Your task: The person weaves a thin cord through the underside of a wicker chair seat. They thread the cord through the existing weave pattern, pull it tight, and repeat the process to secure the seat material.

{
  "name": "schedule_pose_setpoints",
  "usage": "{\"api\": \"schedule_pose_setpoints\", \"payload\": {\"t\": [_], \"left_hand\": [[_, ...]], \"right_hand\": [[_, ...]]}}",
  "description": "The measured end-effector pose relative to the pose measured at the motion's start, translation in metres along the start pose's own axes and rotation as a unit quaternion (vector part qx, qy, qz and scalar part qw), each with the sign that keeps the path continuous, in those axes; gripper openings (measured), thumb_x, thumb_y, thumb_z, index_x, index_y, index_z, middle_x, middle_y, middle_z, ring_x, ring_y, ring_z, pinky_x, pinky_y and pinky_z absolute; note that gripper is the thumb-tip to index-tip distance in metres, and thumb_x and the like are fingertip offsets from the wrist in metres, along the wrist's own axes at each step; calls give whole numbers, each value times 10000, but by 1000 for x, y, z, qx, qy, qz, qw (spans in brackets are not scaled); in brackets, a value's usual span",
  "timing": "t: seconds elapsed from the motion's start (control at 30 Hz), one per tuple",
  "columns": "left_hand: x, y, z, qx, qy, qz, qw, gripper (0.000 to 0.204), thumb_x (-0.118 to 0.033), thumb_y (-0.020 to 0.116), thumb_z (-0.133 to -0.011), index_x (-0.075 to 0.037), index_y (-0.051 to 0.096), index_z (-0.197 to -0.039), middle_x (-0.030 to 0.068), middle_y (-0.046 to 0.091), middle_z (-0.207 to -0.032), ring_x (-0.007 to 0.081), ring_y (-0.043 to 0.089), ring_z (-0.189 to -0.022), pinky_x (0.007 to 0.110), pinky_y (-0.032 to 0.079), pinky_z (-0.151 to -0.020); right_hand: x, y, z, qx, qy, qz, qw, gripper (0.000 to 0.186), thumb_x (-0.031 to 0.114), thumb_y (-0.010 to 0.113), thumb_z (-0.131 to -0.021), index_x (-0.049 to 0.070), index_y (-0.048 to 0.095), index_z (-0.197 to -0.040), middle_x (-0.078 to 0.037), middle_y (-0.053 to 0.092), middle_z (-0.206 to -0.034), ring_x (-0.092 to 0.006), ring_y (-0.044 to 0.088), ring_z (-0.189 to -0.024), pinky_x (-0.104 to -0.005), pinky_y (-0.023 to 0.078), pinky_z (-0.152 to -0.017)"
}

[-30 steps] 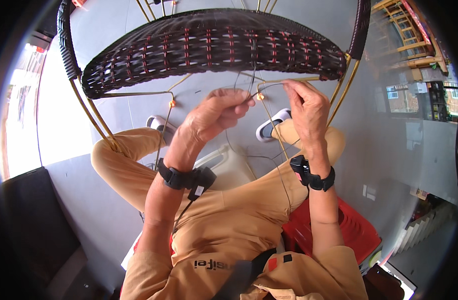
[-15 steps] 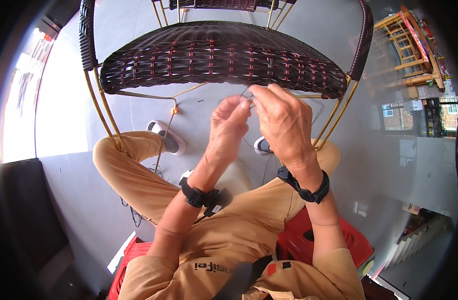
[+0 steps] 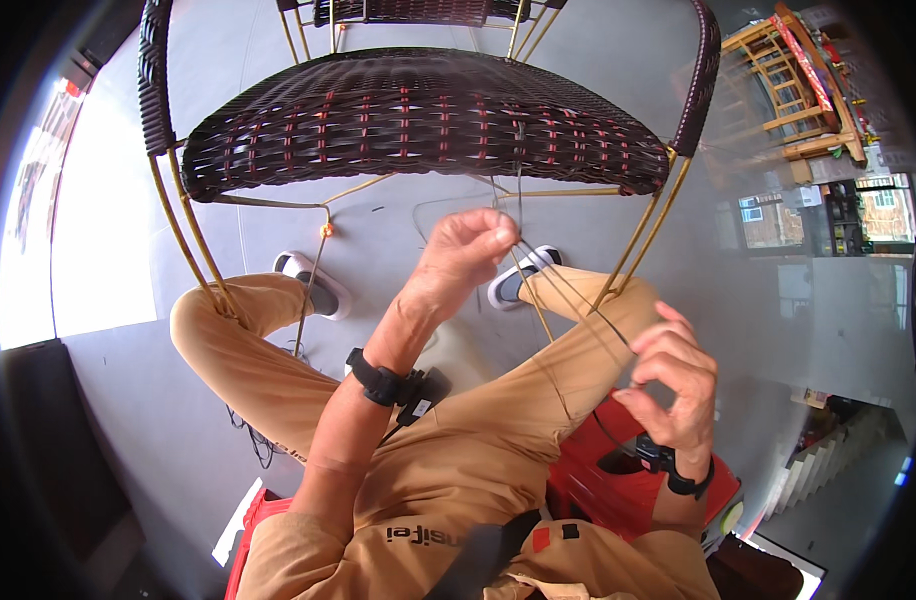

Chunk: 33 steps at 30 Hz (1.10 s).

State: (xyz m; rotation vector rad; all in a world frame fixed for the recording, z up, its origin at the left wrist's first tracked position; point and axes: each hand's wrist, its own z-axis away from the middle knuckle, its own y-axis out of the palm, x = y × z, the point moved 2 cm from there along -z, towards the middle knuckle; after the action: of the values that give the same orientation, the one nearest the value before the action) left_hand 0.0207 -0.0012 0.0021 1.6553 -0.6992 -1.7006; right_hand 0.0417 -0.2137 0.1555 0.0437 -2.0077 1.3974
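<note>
In front of me stands a woven chair (image 3: 428, 125) of dark brown and red plastic strips on a gold metal frame. A thin dark strand (image 3: 607, 324) hangs from the near edge of the weave and runs down to the right. Thumb and forefinger of my left hand (image 3: 468, 250) pinch it just below that edge. Lower right, over my thigh, my right hand (image 3: 675, 378) is curled round the strand's other stretch, which reaches its fingers. Part of the strand is blurred, and its end is hard to make out.
Another woven chair (image 3: 418, 12) stands beyond. Gold legs (image 3: 183, 240) flank my knees. I sit on a red plastic seat (image 3: 593, 480). Loose dark strands (image 3: 258, 440) lie on the floor at left. Wooden furniture (image 3: 793, 90) stands far right, a stepped white object (image 3: 813, 480) lower right.
My hands were together at the chair's edge. The right hand has swung down and to the right, drawing the strand out; the left hand has dropped slightly. The view has shifted a little.
</note>
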Motion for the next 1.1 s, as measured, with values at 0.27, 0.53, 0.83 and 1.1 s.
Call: {"api": "schedule_pose_setpoints", "payload": {"t": [0.27, 0.53, 0.83, 1.1], "left_hand": [[-3, 8, 2, -35, 30, -6, 999, 159, -187, 622, -848, -29, 612, -835, -58, 422, -609, 7, 251, -490, 168, 161, -404], [1, -4, 9, -110, -3, 6, 994, 171, -199, 606, -858, -28, 608, -853, -60, 421, -588, 2, 237, -458, 172, 146, -393], [2, -11, 8, -118, -8, -3, 993, 177, -202, 594, -872, -25, 596, -871, -66, 416, -586, -3, 223, -456, 170, 144, -390], [2, -8, 4, -131, -9, -57, 990, 180, -204, 597, -871, -24, 596, -872, -71, 408, -593, -5, 232, -464, 163, 151, -394]], "right_hand": [[4, -1, 23, -261, 85, 232, 933, 123, -17, 676, -702, 1, 612, -805, -50, 525, -638, -182, 500, -514, -288, 495, -635], [-22, -8, -56, -370, 19, -624, 688, 230, 220, 448, -942, 43, 532, -821, 24, 395, -577, -93, 371, -514, -226, 413, -594], [-64, -140, 83, -512, 154, 459, 710, 226, 156, 558, -886, 27, 604, -1066, -14, 535, -681, -106, 521, -693, -225, 437, -578], [-37, -67, 37, -2, 284, 220, 933, 747, 68, 726, -550, 45, 477, -1253, -138, 432, -1276, -305, 418, -1176, -366, 359, -980]]}}
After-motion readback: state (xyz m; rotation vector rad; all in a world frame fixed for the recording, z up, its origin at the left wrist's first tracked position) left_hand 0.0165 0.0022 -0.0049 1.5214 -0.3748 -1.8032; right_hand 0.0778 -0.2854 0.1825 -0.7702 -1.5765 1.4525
